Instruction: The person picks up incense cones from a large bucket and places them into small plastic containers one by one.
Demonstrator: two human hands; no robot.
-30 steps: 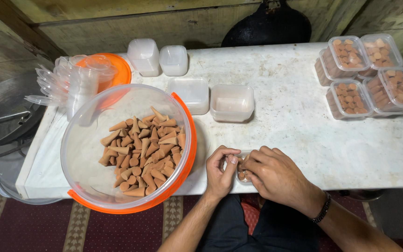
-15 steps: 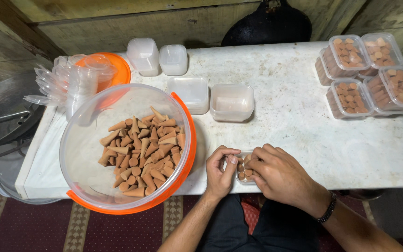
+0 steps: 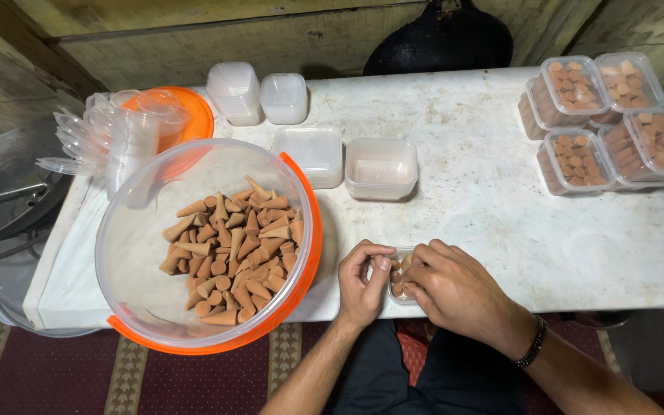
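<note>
Left hand (image 3: 363, 280): curled at the near edge of the bench (image 3: 486, 192), fingers drawn together on the left rim of a small clear tub (image 3: 399, 278), steadying it.
Right hand (image 3: 455, 288): fingertips pinched together over the same tub, on the brown cones inside it; the exact cone in the grip cannot be made out. A dark beaded bracelet (image 3: 533, 343) sits on this wrist.
Small clear tub: stands on the bench at its near edge, between the two hands, partly filled with upright cones.
Handling of the tub: judged thin-walled, light and flexible; likely to slide on the smooth bench if pushed. Best held by opposite rims or walls, lightly, since squeezing would bow it.
Handling of the cones: judged light, dry, stiff and brittle, tips prone to chipping. Best taken near the wide base between thumb and forefinger.
Cone supply: a loose heap of brown cones (image 3: 232, 253) lies in a large clear basin with an orange rim (image 3: 305, 253), just left of the left hand.
Empty containers: two open tubs (image 3: 382, 167) beyond the hands; two more stacked lots (image 3: 259, 92) at the far edge.
Lids: a fanned stack of clear lids (image 3: 109, 142) at far left.
Filled tubs: four lidded tubs of cones (image 3: 609, 115) at far right, well apart from the hands.
</note>
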